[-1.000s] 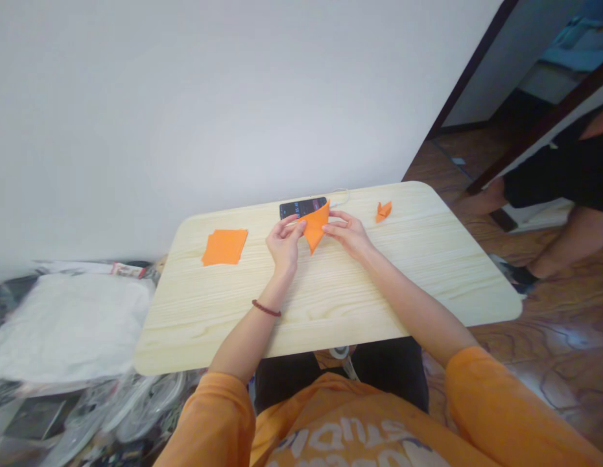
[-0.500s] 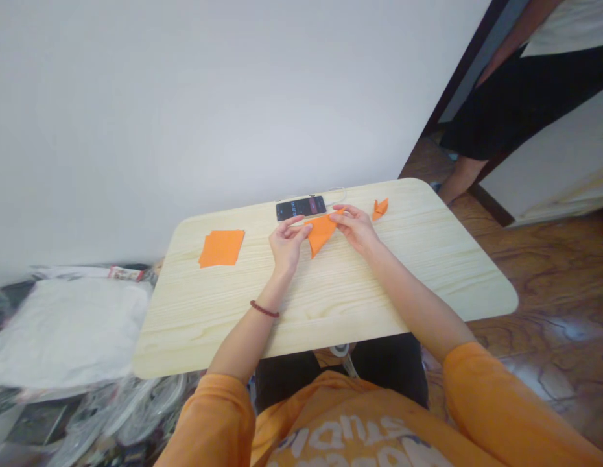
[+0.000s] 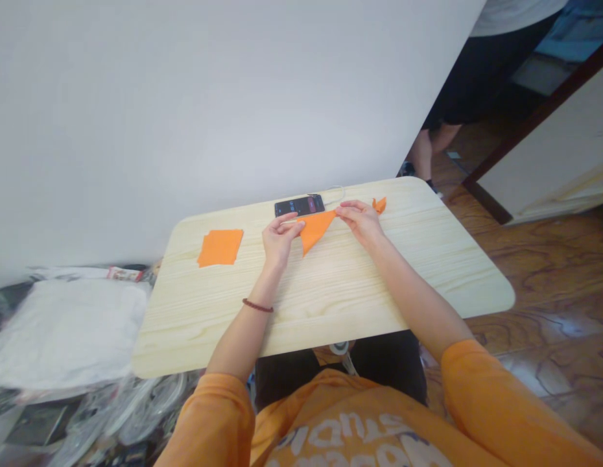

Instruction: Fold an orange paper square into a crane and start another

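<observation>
Between my hands is a piece of orange paper [image 3: 314, 229], folded into a triangle with one corner pointing down toward me. My left hand [image 3: 278, 240] pinches its left corner, and a dark red bead bracelet circles that wrist. At the right corner, my right hand [image 3: 360, 222] holds the paper between thumb and fingers. A small folded orange paper figure [image 3: 378, 205] lies just beyond my right hand, partly hidden by it. To the left rests a stack of square orange paper sheets [image 3: 220, 248].
A phone [image 3: 299, 205] with a lit screen and a white cable lies at the back of the pale wooden table [image 3: 331, 305], beside the wall. Another person [image 3: 481, 71] stands past the wall's end. White cloth [image 3: 68, 331] and bagged items fill the lower left.
Both hands have shifted slightly; the left moved a little left and the paper looks more stretched between them. The other person has moved left, partly behind the wall.
</observation>
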A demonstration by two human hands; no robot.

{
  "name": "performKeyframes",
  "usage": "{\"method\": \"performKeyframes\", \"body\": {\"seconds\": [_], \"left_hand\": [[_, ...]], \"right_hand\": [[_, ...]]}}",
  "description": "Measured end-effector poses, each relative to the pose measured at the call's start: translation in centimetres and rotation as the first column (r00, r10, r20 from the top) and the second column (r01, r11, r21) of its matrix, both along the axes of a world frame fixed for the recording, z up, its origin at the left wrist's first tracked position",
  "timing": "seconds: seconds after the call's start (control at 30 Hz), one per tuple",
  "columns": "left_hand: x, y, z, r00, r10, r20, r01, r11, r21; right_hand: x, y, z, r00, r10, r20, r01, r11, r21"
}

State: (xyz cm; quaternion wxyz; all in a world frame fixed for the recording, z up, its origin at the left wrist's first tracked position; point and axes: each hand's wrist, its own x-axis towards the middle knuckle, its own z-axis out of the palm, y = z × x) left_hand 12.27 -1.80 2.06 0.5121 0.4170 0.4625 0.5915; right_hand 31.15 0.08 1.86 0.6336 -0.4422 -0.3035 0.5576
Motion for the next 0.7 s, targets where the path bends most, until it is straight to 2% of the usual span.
{"method": "performKeyframes", "body": {"seconds": [0.23,0.33,0.43,0.53,0.7], "left_hand": [[-1.5,0.9,-0.3,0.999,0.017,0.037,-0.015,0.999,-0.043],[-1.4,1.0,-0.5,0.998,0.034,0.044,-0.032,0.999,-0.038],[-1.0,0.8,-0.7,0.999,0.041,0.025,-0.040,0.999,-0.030],[-0.3,0.5,-0.8,0.999,0.042,0.020,-0.041,0.999,-0.027],[0.5,0.1,-0.9,0.998,0.055,0.035,-0.055,0.998,-0.024]], "right_hand": [[0.4,0.3,-0.2,0.999,-0.041,-0.036,0.041,0.999,0.010],[-0.5,-0.1,-0.1,0.998,0.037,-0.047,-0.038,0.999,-0.024],[-1.5,-0.6,-0.2,0.984,0.180,-0.003,-0.180,0.983,-0.020],[-2.3,-0.8,-0.7,0.971,0.225,0.084,-0.228,0.973,0.033],[-2.9,-0.6,-1.7,0.959,0.234,0.159,-0.232,0.972,-0.030]]}}
